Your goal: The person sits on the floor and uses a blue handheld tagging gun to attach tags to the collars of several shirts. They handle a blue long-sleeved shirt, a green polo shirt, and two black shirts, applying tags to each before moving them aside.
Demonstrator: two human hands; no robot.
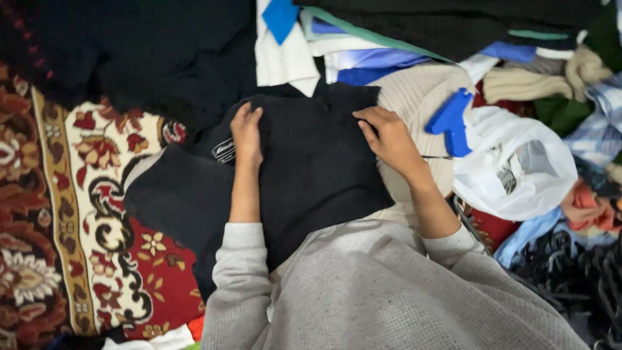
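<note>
A dark navy garment lies spread in front of me, partly over the patterned carpet and my lap. My left hand rests flat on its upper left part, fingers together, just right of a small sewn label. My right hand presses on the garment's upper right edge, where it meets a cream ribbed knit. Neither hand visibly grips the cloth. Grey sleeves cover both forearms.
A red floral carpet fills the left. Black clothing is heaped at the top left. To the right sit a white plastic bag, a blue plastic hanger piece and a pile of mixed clothes.
</note>
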